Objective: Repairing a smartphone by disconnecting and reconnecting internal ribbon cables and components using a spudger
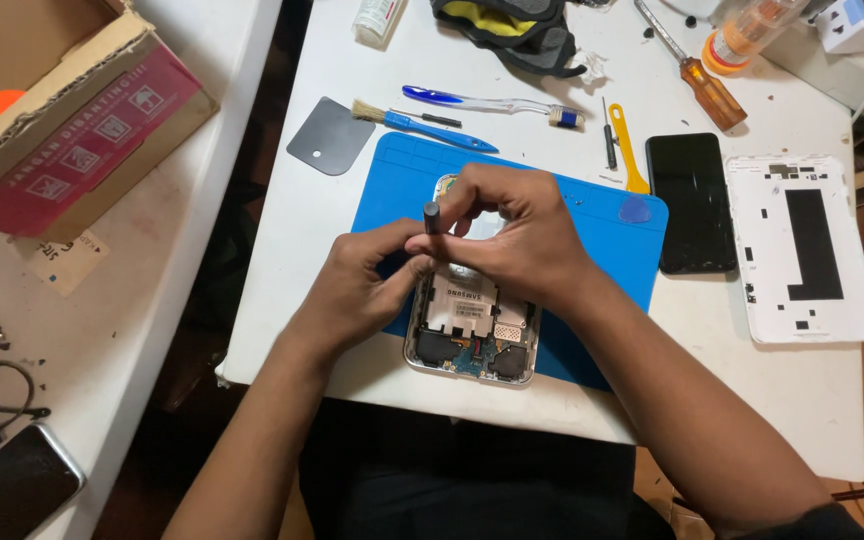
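Both hands are being held directly over the opened tablet (472, 335), which is lying on the blue work mat (602, 225) with its long axis running near to far. A small dark screwdriver (432, 216) is being gripped upright, pinched between the closed fingers of the right hand (517, 235) and steadied by the curled left hand (357, 290). Its tip is hidden behind the hands. The right hand is lying farther over the device; the left is nearer its left edge.

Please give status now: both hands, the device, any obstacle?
Right hand grips small screwdriver. Left hand steadies opened tablet on blue mat. No obstruction seen.
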